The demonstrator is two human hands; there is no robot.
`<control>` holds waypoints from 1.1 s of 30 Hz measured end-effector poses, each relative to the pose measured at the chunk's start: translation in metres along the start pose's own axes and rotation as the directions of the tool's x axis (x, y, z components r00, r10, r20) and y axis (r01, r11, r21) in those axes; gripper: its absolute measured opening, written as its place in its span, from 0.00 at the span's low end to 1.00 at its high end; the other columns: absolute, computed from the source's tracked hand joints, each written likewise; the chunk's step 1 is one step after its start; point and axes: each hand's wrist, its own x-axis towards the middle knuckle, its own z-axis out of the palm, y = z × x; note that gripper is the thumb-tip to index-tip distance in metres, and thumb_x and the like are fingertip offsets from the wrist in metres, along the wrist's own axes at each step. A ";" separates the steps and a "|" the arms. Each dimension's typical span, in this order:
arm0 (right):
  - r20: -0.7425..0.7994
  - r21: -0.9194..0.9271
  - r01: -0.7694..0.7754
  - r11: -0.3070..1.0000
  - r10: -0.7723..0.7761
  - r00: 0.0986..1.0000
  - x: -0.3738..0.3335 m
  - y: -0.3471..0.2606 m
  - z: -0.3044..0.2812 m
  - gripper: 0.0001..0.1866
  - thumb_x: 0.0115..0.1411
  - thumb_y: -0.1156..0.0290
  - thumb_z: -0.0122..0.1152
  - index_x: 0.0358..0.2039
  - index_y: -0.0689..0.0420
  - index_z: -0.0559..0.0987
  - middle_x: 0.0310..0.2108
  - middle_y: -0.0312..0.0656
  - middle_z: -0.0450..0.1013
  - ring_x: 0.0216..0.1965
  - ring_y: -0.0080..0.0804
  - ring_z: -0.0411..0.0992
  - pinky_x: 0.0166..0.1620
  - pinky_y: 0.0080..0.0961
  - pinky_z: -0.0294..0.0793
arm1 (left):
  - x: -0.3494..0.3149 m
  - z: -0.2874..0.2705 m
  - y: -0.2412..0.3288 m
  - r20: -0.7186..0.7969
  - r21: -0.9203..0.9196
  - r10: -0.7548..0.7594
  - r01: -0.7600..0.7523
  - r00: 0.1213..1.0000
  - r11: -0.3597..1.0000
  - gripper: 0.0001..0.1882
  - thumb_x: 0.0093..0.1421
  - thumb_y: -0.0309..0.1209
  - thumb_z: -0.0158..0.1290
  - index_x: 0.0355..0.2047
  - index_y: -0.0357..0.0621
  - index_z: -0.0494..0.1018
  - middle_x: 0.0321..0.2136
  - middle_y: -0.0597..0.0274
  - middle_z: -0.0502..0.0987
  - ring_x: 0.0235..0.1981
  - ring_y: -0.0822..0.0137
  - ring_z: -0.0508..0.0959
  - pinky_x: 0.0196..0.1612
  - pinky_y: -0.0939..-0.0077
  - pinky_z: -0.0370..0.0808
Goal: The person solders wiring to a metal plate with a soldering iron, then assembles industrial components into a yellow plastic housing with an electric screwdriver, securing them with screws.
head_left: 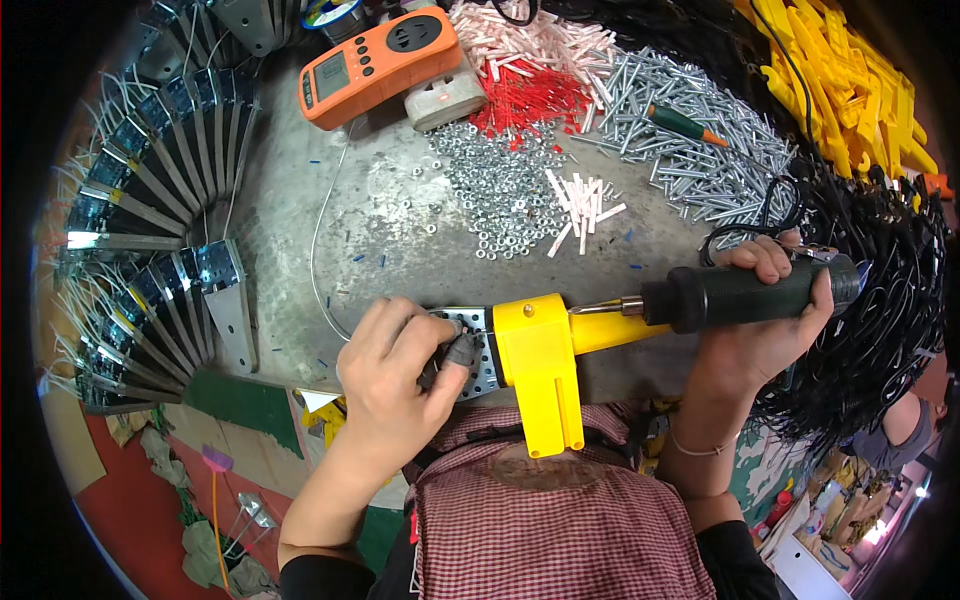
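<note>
A yellow plastic housing (536, 345) lies at the table's near edge, with a perforated metal plate (484, 375) at its left end. My left hand (400, 365) is closed on that plate end, dark finger covers on its fingertips; the exact grip is partly hidden. Wrapped round a dark power screwdriver (745, 295) is my right hand (775, 300). The tool lies level, its bit (597, 308) pointing left, with the tip at the right side of the yellow housing. Whether the tip sits on a screw I cannot tell.
Hex nuts (490, 180), long screws (690, 140), red pieces (525, 95) and white strips (585, 205) lie heaped ahead. An orange meter (380, 65) stands at the far left. Dark metal blades (150, 180) line the left; black cables (860, 330) and yellow parts (850, 80) crowd the right.
</note>
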 end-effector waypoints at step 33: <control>0.069 -0.054 -0.084 0.995 0.088 0.994 0.002 0.005 0.010 0.18 0.62 0.55 0.50 0.38 0.59 0.65 0.25 0.34 0.61 0.28 0.23 0.62 0.43 0.27 0.67 | -0.005 0.014 -0.013 -0.108 -0.201 0.067 -0.088 0.992 0.976 0.17 0.36 0.17 0.55 0.32 0.37 0.76 0.26 0.55 0.75 0.24 0.58 0.74 0.25 0.69 0.70</control>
